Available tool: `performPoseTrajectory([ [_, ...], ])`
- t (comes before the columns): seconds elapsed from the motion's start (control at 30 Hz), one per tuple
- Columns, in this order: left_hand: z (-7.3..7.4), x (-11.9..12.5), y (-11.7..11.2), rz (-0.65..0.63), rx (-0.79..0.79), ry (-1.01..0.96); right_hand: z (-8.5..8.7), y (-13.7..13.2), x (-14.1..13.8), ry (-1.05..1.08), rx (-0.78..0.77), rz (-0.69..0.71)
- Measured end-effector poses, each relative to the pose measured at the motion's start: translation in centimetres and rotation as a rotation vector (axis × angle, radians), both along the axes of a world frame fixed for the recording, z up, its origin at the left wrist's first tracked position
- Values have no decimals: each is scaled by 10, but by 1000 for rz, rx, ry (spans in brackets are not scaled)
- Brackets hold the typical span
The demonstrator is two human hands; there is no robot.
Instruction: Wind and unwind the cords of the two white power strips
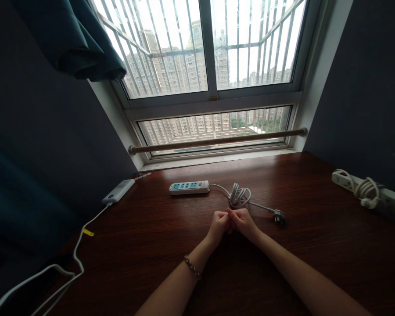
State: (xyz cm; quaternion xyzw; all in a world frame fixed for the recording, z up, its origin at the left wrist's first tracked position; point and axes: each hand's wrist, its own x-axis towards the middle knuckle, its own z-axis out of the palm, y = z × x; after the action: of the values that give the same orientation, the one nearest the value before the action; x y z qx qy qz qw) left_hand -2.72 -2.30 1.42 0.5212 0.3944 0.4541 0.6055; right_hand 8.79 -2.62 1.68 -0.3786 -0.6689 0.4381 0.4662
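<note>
My left hand [218,226] and my right hand [244,223] meet above the dark wooden surface, knuckles together and fingers curled in. Whatever they pinch, if anything, is hidden. Just beyond them lies a looped white power cord [238,195]; I cannot tell whether my fingers touch it. The cord joins a white power strip [188,188] with blue-green socket faces, lying flat to the left. Its plug [278,217] rests to the right of my hands, prongs toward me. A beaded bracelet [192,267] circles my left wrist.
At the far left a white device [119,191] sits on the wooden surface [145,224], trailing a white cable with a yellow tag [88,232]. Another white power strip [390,198], cord wrapped around it, lies at the right. A rail [217,141] crosses before the barred window.
</note>
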Motion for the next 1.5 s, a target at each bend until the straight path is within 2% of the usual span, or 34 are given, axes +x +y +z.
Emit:
performPoseTrajectory([
  [1.5, -2, 0, 0, 1, 11, -23, -4, 2, 0, 27, 7, 21],
])
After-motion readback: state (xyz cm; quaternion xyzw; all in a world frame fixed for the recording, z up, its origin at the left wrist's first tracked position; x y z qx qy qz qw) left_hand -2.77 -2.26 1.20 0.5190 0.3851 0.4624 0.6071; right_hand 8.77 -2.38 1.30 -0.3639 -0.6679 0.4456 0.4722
